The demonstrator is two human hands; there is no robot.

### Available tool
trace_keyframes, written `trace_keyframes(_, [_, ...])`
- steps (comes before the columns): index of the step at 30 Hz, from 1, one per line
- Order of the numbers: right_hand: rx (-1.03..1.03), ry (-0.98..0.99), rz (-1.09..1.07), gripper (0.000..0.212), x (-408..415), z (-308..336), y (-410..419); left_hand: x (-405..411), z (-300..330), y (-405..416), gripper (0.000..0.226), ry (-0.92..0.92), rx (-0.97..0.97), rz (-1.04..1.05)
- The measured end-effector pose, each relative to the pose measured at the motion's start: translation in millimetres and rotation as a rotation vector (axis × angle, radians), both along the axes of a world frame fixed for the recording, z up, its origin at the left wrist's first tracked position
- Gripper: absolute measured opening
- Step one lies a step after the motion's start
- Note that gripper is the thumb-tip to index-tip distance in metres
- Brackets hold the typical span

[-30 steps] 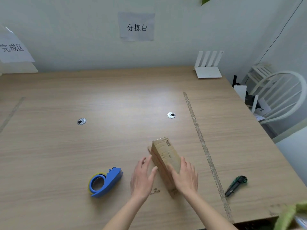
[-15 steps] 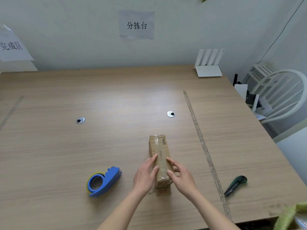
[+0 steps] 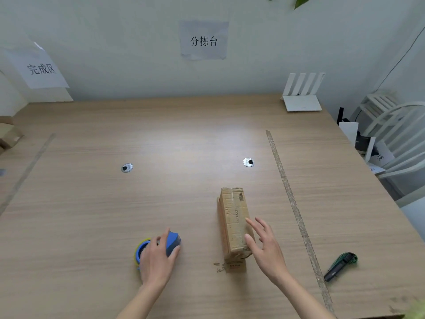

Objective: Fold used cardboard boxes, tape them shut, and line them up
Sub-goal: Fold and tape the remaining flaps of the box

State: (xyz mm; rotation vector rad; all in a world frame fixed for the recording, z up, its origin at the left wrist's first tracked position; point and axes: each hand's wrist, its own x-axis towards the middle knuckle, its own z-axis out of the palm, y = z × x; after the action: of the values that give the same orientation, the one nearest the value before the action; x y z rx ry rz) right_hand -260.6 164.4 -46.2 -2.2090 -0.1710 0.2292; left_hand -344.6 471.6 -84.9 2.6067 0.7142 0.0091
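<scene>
A long narrow cardboard box (image 3: pixel 233 221) lies on the wooden table (image 3: pixel 161 134), pointing away from me, with clear tape along its top. My right hand (image 3: pixel 264 248) has its fingers spread and straight, resting against the box's near right side. A blue tape dispenser (image 3: pixel 171 244) with a yellow-edged roll lies to the left of the box. My left hand (image 3: pixel 156 259) lies over the dispenser, fingers curling round its blue body.
A green and black utility knife (image 3: pixel 340 265) lies at the near right. A strip of worn tape (image 3: pixel 292 199) runs down the table right of the box. A white router (image 3: pixel 301 97) stands at the back right, a white chair (image 3: pixel 400 139) beyond the edge. Cardboard (image 3: pixel 8 134) sits at far left.
My left hand has left the box and moved left onto the tape dispenser. My right hand has opened and slid to the box's right side. The box now lies flat.
</scene>
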Motion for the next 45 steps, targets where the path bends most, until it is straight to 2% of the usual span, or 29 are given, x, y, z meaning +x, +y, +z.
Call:
trace_keyframes(4, [-0.038, -0.032, -0.011, 0.045, -0.3, 6.0, 4.5, -5.6, -18.8, 17.1, 0.072, 0.208, 0.051, 0.015])
trace_keyframes(6, [-0.052, -0.046, -0.019, 0.046, -0.9, 7.9, 4.0, -1.5, -24.9, 21.7, 0.072, 0.294, 0.009, 0.010])
trace_keyframes(10, [-0.087, -0.063, 0.001, 0.046, -2.7, 11.8, 0.8, 4.6, -28.2, 27.7, 0.063, 0.308, -0.110, 0.028])
trace_keyframes(14, [-0.156, -0.137, 0.043, 0.047, 3.8, 23.6, 5.6, 20.2, 6.9, 18.3, 0.059, 0.201, -0.133, 0.059])
trace_keyframes(17, [-0.129, -0.132, 0.103, 0.048, 14.6, 43.3, 29.5, 37.5, 60.5, 10.6, 0.053, 0.047, -0.151, -0.039])
trace_keyframes(20, [0.011, -0.012, 0.164, 0.049, 28.5, 76.9, 62.5, 52.3, 115.4, 3.2, 0.054, -0.098, -0.142, -0.195])
trace_keyframes(24, [0.306, 0.223, 0.207, 0.047, 43.3, 134.7, 95.4, 65.6, 177.9, -3.4, 0.056, -0.228, -0.112, -0.349])
trace_keyframes(27, [0.377, 0.222, 0.220, 0.038, 51.6, 171.5, 100.7, 70.2, 213.0, -4.0, 0.057, -0.302, -0.078, -0.418])
trace_keyframes(35, [0.416, 0.203, 0.297, 0.031, 48.7, 239.7, 90.6, 72.3, 266.8, -4.2, 0.060, -0.376, -0.050, -0.543])
trace_keyframes(40, [0.408, 0.140, 0.288, 0.030, 45.8, 254.5, 81.9, 74.9, 282.2, -5.8, 0.060, -0.396, 0.002, -0.616])
trace_keyframes(45, [0.431, 0.175, 0.309, 0.031, 39.9, 265.5, 78.8, 75.6, 290.9, -10.4, 0.060, -0.420, 0.016, -0.633])
